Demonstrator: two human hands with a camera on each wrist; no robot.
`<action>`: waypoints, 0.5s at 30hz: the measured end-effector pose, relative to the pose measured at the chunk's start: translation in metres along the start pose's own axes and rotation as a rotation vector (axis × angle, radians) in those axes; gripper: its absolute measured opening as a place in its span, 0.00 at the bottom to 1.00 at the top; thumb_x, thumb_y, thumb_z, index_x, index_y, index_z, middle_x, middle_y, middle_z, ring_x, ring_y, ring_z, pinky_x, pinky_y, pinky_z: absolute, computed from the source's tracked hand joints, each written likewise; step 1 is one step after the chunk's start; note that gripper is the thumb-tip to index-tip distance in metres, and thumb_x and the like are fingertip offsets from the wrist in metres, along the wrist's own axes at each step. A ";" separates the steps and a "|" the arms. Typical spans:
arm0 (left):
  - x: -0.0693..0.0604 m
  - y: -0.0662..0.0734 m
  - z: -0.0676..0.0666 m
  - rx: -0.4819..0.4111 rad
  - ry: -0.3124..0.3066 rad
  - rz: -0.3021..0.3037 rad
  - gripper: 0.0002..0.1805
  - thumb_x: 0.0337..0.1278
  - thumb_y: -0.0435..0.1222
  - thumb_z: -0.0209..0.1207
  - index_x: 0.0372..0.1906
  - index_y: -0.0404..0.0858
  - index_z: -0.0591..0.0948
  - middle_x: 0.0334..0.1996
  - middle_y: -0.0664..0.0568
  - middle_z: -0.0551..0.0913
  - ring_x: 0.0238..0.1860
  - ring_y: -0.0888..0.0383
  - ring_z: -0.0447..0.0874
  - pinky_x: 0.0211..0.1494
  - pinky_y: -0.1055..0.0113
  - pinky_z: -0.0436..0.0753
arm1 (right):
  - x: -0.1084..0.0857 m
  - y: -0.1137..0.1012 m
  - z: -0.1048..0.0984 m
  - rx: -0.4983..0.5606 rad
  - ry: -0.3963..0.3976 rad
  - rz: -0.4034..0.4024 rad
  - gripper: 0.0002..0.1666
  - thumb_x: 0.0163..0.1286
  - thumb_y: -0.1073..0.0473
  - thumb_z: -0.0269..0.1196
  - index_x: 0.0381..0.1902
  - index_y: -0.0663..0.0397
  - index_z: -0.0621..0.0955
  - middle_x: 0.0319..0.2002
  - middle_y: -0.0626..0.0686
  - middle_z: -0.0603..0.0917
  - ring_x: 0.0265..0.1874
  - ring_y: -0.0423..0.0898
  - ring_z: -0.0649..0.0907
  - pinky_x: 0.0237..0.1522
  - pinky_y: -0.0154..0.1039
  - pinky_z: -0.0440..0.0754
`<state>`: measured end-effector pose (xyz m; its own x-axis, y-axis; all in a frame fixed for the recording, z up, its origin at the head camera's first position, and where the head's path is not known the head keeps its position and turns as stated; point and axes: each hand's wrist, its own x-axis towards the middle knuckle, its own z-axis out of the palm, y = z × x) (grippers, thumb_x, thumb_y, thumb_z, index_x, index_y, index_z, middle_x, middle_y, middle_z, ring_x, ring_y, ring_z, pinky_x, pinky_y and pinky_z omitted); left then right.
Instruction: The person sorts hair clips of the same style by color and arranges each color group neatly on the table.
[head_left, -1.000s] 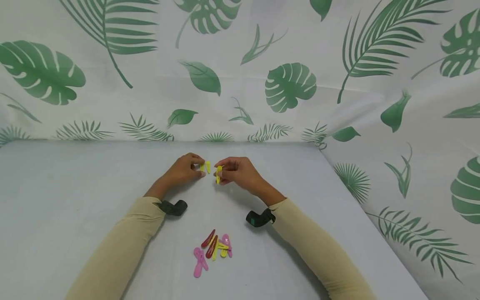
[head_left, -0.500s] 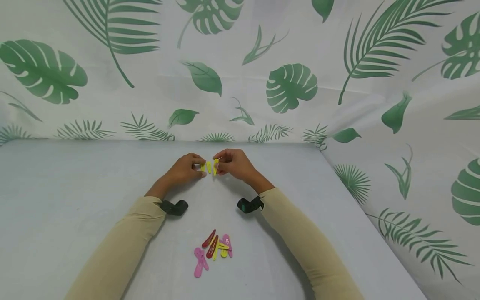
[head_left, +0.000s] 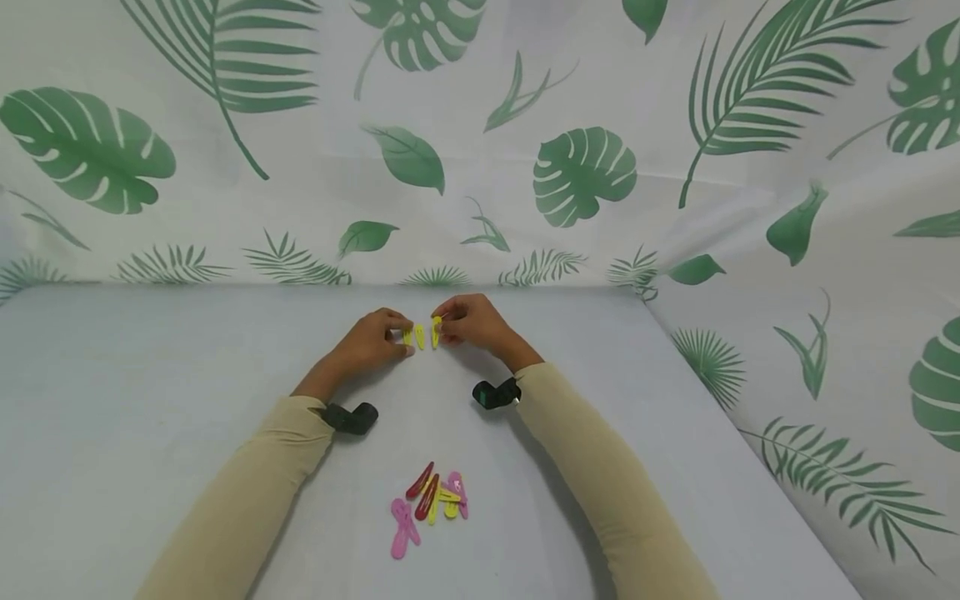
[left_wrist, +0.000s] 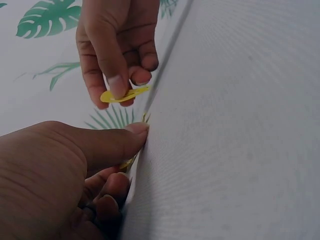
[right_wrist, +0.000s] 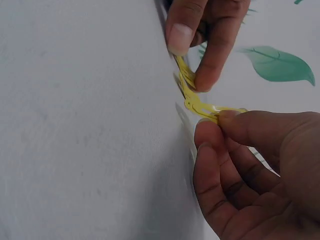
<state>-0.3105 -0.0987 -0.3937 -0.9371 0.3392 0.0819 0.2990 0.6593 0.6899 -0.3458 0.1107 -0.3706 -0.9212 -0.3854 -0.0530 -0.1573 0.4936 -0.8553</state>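
At the far part of the table, my left hand [head_left: 375, 337] holds a yellow snap hair clip [head_left: 407, 336] by its ends, between thumb and finger, on the surface. Just right of it lies a second yellow clip [head_left: 420, 337], touched by neither hand in the head view. My right hand [head_left: 476, 323] pinches a third yellow clip [head_left: 436, 332] between thumb and fingertips; in the left wrist view this clip [left_wrist: 125, 94] is raised off the table. The right wrist view shows the held clip [right_wrist: 227, 109] overlapping the others.
Nearer me lies a loose pile of hair clips: red ones [head_left: 427, 498], pink ones [head_left: 400, 540] and yellow ones [head_left: 452, 508], some overlapping. A leaf-printed cloth [head_left: 487, 183] hangs behind the white table [head_left: 172, 417] and along its right side.
My right hand has moved away from me and slightly left with its yellow clip, coming alongside the lying clip, then a little right. The left hand has stayed in place.
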 end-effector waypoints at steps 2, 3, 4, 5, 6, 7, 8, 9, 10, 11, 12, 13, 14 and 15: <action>0.000 0.000 0.000 -0.006 0.001 0.000 0.25 0.58 0.34 0.65 0.60 0.29 0.77 0.60 0.38 0.73 0.46 0.49 0.73 0.50 0.57 0.73 | 0.002 0.000 0.002 -0.015 0.001 0.004 0.11 0.65 0.68 0.64 0.46 0.61 0.84 0.34 0.56 0.85 0.29 0.47 0.85 0.33 0.38 0.83; 0.000 0.000 0.000 -0.008 0.002 0.001 0.26 0.58 0.33 0.65 0.60 0.29 0.77 0.60 0.38 0.73 0.46 0.49 0.73 0.50 0.57 0.74 | 0.004 0.001 0.003 -0.026 0.004 0.003 0.10 0.65 0.68 0.64 0.45 0.61 0.84 0.34 0.56 0.85 0.29 0.47 0.85 0.33 0.37 0.83; 0.001 0.000 0.000 -0.011 0.002 0.002 0.26 0.58 0.33 0.65 0.60 0.29 0.77 0.60 0.38 0.73 0.46 0.49 0.73 0.50 0.57 0.74 | 0.005 0.002 0.004 -0.037 0.007 -0.001 0.10 0.65 0.68 0.64 0.45 0.61 0.84 0.34 0.56 0.84 0.29 0.47 0.84 0.33 0.37 0.83; 0.001 0.000 0.000 -0.011 0.003 0.002 0.26 0.58 0.34 0.66 0.60 0.29 0.77 0.60 0.39 0.73 0.46 0.49 0.73 0.50 0.57 0.74 | 0.006 0.002 0.004 -0.052 0.009 -0.005 0.10 0.64 0.68 0.64 0.44 0.61 0.84 0.33 0.55 0.84 0.29 0.47 0.84 0.32 0.37 0.82; 0.001 0.000 0.000 -0.012 0.004 0.002 0.25 0.58 0.34 0.66 0.60 0.29 0.77 0.60 0.38 0.73 0.47 0.48 0.74 0.50 0.56 0.74 | 0.006 0.002 0.005 -0.067 0.009 -0.010 0.10 0.64 0.68 0.64 0.44 0.61 0.85 0.33 0.55 0.84 0.28 0.47 0.84 0.32 0.37 0.82; 0.001 0.000 0.000 -0.012 0.005 0.004 0.25 0.57 0.33 0.66 0.60 0.29 0.77 0.59 0.38 0.73 0.47 0.48 0.74 0.50 0.56 0.74 | 0.007 0.003 0.006 -0.086 0.011 -0.014 0.11 0.64 0.68 0.65 0.44 0.60 0.85 0.33 0.55 0.84 0.28 0.46 0.83 0.32 0.36 0.82; 0.001 -0.001 0.000 -0.009 0.006 0.005 0.25 0.57 0.33 0.66 0.60 0.29 0.77 0.59 0.38 0.73 0.47 0.48 0.74 0.50 0.56 0.74 | 0.008 0.003 0.007 -0.107 0.011 -0.017 0.11 0.64 0.68 0.64 0.45 0.60 0.85 0.34 0.55 0.84 0.28 0.46 0.83 0.32 0.36 0.81; 0.001 -0.001 0.000 -0.007 0.007 0.005 0.25 0.57 0.33 0.66 0.60 0.29 0.77 0.59 0.38 0.73 0.47 0.48 0.74 0.50 0.56 0.74 | 0.008 0.003 0.008 -0.130 0.012 -0.017 0.11 0.64 0.67 0.64 0.45 0.60 0.85 0.34 0.54 0.84 0.28 0.45 0.82 0.32 0.35 0.80; 0.001 -0.001 0.000 -0.007 0.008 0.005 0.25 0.57 0.33 0.66 0.59 0.29 0.78 0.59 0.38 0.73 0.47 0.48 0.74 0.50 0.56 0.74 | 0.009 0.002 0.009 -0.154 0.013 -0.015 0.11 0.64 0.67 0.64 0.45 0.60 0.85 0.34 0.54 0.84 0.28 0.45 0.82 0.31 0.35 0.80; 0.001 -0.002 0.000 -0.007 0.008 0.004 0.25 0.57 0.33 0.66 0.59 0.29 0.78 0.59 0.38 0.73 0.47 0.48 0.74 0.50 0.56 0.74 | 0.009 0.002 0.009 -0.181 0.014 -0.010 0.12 0.64 0.66 0.64 0.45 0.59 0.85 0.34 0.53 0.84 0.28 0.44 0.81 0.31 0.35 0.79; 0.001 -0.002 0.000 -0.006 0.006 0.005 0.25 0.57 0.34 0.66 0.59 0.29 0.78 0.59 0.38 0.73 0.47 0.48 0.74 0.50 0.56 0.74 | 0.010 0.002 0.010 -0.204 0.017 -0.004 0.12 0.63 0.66 0.64 0.45 0.58 0.85 0.34 0.53 0.84 0.28 0.44 0.81 0.31 0.34 0.78; 0.001 -0.002 0.000 -0.005 0.005 0.005 0.25 0.57 0.34 0.66 0.60 0.29 0.77 0.59 0.38 0.73 0.47 0.48 0.74 0.50 0.56 0.74 | 0.010 0.001 0.011 -0.225 0.020 0.004 0.12 0.63 0.65 0.64 0.45 0.58 0.85 0.34 0.52 0.83 0.28 0.44 0.80 0.31 0.34 0.77; 0.001 -0.002 0.000 -0.005 0.005 0.005 0.25 0.57 0.34 0.66 0.60 0.29 0.77 0.59 0.38 0.73 0.46 0.48 0.74 0.50 0.56 0.74 | 0.010 0.001 0.012 -0.240 0.021 0.011 0.12 0.64 0.65 0.64 0.45 0.57 0.85 0.34 0.52 0.83 0.28 0.44 0.80 0.31 0.34 0.77; 0.001 -0.002 0.000 -0.005 0.005 0.006 0.25 0.57 0.34 0.66 0.60 0.29 0.77 0.59 0.38 0.73 0.46 0.48 0.74 0.50 0.56 0.74 | 0.010 0.000 0.012 -0.255 0.022 0.016 0.12 0.64 0.65 0.64 0.45 0.57 0.85 0.35 0.52 0.83 0.28 0.44 0.79 0.31 0.34 0.76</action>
<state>-0.3119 -0.1000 -0.3954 -0.9361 0.3402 0.0897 0.3041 0.6541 0.6926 -0.3509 0.0974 -0.3777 -0.9315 -0.3600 -0.0518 -0.2245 0.6812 -0.6969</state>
